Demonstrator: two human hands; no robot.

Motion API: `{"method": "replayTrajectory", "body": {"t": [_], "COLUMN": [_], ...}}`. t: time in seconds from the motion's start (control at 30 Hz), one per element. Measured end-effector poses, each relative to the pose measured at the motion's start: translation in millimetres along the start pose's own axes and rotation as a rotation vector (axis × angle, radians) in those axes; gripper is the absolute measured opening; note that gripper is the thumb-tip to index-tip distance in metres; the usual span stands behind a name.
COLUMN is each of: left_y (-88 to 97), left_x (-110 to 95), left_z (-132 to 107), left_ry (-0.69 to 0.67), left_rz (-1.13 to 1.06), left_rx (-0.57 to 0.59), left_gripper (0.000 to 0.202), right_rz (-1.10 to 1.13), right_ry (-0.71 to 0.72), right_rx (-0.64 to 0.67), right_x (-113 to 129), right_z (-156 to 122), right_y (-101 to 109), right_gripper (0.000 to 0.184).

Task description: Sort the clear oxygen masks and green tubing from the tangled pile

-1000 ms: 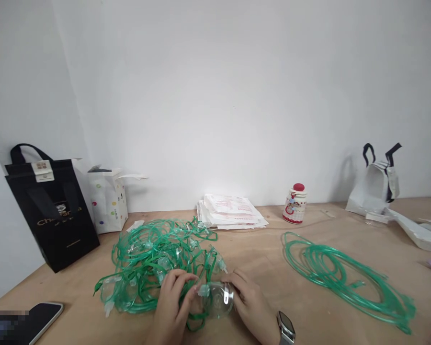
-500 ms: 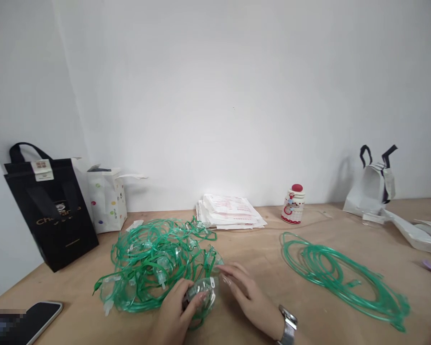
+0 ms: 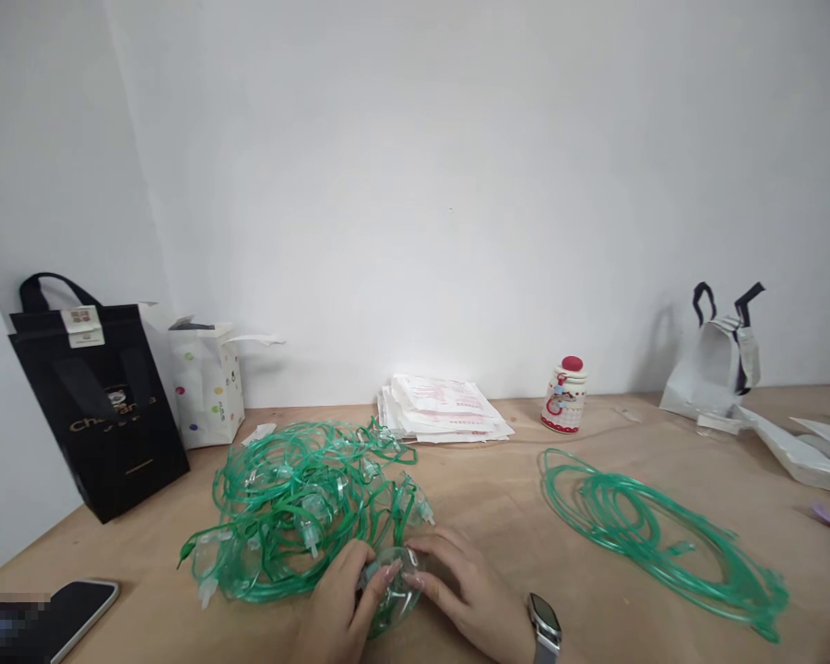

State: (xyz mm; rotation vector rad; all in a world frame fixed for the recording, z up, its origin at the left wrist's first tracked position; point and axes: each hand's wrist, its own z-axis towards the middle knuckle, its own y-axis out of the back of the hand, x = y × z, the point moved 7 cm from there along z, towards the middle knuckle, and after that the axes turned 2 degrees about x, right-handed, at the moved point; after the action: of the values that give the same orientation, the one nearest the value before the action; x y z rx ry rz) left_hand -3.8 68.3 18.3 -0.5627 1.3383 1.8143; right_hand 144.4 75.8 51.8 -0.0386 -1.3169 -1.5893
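A clear plastic oxygen mask [image 3: 396, 604] is held low at the front of the table, between both hands. My left hand [image 3: 342, 595] grips its left side, thumb on the clear shell. My right hand [image 3: 460, 586], with a watch on the wrist, closes on its upper right edge, thumb and fingers pinching near a small white metal-looking strip. Just behind and to the left lies a tangled heap of green tubing [image 3: 277, 498] with more clear masks and green straps in it. Part of the held mask is hidden by my fingers.
Coiled green tubing [image 3: 636, 516] lies on the right. Behind are stacked white printed wrappers [image 3: 443, 406] and a red-topped bottle [image 3: 565, 397]. Left are a black bag [image 3: 111, 415], a dotted white bag [image 3: 207, 387] and a phone [image 3: 76, 613]. A white bag [image 3: 705, 369] stands back right.
My right hand has moved down and left from beside the mask and now grips its edge. The mask has turned slightly and sits a little lower in my left hand.
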Motion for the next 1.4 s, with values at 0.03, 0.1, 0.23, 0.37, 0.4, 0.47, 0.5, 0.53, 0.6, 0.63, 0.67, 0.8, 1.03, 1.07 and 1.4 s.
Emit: {"method": "replayTrajectory", "body": {"t": [0.03, 0.1, 0.23, 0.37, 0.4, 0.47, 0.5, 0.53, 0.6, 0.63, 0.67, 0.8, 1.03, 1.07, 1.4], "left_y": [-1.4, -4.2, -6.0, -9.2, -10.0, -10.1, -10.1, -9.9, -10.2, -10.8, -11.4, -12.7, -5.7, -3.9, -15.7], "left_x": [1, 2, 0, 0, 0, 0, 0, -1, -3, -6, -9, -20, -10, -8, 4], "left_z": [0, 0, -1, -2, -2, -2, -1, -1, -2, -3, -5, -8, -3, -3, 1], "left_ry": [0.003, 0.006, -0.012, -0.015, -0.017, -0.021, -0.026, -0.03, -0.049, -0.076, -0.115, -0.243, -0.084, -0.056, 0.114], "left_rz": [0.007, 0.04, 0.088, 0.09, 0.093, 0.104, 0.11, 0.117, 0.14, 0.155, 0.17, 0.197, 0.176, 0.157, -0.159], "left_rx": [0.012, 0.042, 0.048, 0.078, 0.089, 0.098, 0.103, 0.106, 0.116, 0.122, 0.124, 0.12, 0.108, 0.08, 0.185], "left_gripper": [0.031, 0.03, 0.029, 0.028, 0.028, 0.027, 0.027, 0.027, 0.026, 0.025, 0.023, 0.02, 0.02, 0.021, 0.037], "right_rz": [-0.035, -0.102, -0.197, -0.27, -0.295, -0.335, -0.34, -0.336, -0.307, -0.286, -0.26, -0.195, -0.305, -0.315, -0.522], "right_ry": [0.013, 0.046, 0.155, 0.26, 0.262, 0.24, 0.222, 0.202, 0.143, 0.101, 0.053, -0.094, -0.11, -0.084, 0.192], "right_rx": [0.003, 0.009, 0.001, -0.054, -0.057, -0.047, -0.036, -0.021, 0.003, 0.0, -0.013, -0.094, -0.136, -0.115, -0.137], "right_x": [0, 1, 6, 11, 12, 11, 10, 9, 4, 0, -5, -25, -32, -31, -13], "right_z": [0, 0, 0, -2, -2, -1, -1, -1, 1, 1, 2, 3, 5, 4, 0], "right_y": [-1, -2, -5, -4, -4, -5, -5, -6, -7, -7, -5, 1, 0, -2, -4], "right_gripper": [0.026, 0.022, 0.022, 0.028, 0.03, 0.032, 0.033, 0.034, 0.034, 0.036, 0.037, 0.043, 0.041, 0.039, 0.031]}}
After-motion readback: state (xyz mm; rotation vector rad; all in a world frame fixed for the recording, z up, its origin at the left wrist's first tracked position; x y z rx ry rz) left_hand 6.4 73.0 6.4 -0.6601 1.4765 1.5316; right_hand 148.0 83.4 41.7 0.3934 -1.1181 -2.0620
